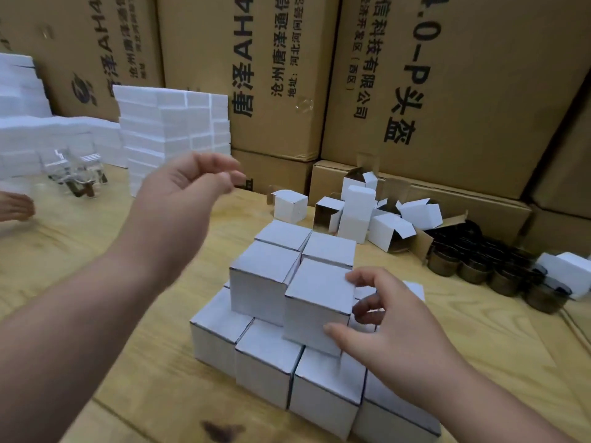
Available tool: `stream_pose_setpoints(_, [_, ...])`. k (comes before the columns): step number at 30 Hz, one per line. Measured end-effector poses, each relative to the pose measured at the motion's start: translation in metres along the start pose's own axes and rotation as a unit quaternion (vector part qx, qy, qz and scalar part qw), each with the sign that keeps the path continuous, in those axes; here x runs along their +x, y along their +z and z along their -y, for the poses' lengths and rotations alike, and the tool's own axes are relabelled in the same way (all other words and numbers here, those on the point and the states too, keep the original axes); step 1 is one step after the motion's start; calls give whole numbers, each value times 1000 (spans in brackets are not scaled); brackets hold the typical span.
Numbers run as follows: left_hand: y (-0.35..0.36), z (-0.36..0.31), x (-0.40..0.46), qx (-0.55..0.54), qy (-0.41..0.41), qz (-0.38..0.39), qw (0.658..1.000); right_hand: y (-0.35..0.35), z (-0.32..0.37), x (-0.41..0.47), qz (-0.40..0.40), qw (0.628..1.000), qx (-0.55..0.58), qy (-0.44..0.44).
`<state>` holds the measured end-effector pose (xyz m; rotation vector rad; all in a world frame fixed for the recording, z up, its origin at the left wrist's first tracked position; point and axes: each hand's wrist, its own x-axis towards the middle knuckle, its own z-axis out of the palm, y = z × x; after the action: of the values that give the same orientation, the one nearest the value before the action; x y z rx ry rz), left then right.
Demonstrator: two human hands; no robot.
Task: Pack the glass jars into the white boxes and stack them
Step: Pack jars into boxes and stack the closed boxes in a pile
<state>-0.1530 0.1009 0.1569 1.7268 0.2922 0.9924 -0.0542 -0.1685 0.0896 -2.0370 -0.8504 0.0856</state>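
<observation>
A stack of closed white boxes [265, 356] stands in two layers on the wooden table, near the front. My right hand [383, 327] grips the front right box of the upper layer [316, 302], thumb on its front face and fingers on its right side. My left hand [182, 199] hovers in the air to the left above the stack, fingers loosely curled and holding nothing. Dark glass jars [499, 266] sit in a group at the right. Open empty white boxes [355, 209] lie in a heap behind the stack.
Large brown cartons [447, 91] wall off the back. Tall piles of flat white box blanks [172, 129] stand at the back left, with clear glassware [73, 174] in front of them. Another person's hand [14, 206] shows at the left edge.
</observation>
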Motion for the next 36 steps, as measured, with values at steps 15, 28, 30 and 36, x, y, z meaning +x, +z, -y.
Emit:
stream_pose_setpoints(15, [34, 52, 15, -167, -340, 264, 887, 14, -3, 21, 67, 994, 1, 83])
stream_pose_setpoints(28, [38, 53, 11, -112, -328, 232, 909, 17, -2, 21, 69, 992, 8, 107])
stream_pose_setpoints(30, [35, 52, 17, -135, -314, 217, 914, 6, 0, 19, 70, 992, -7, 108])
stream_pose_setpoints(36, [12, 54, 48, -63, -234, 100, 965, -70, -51, 8, -235, 962, 67, 120])
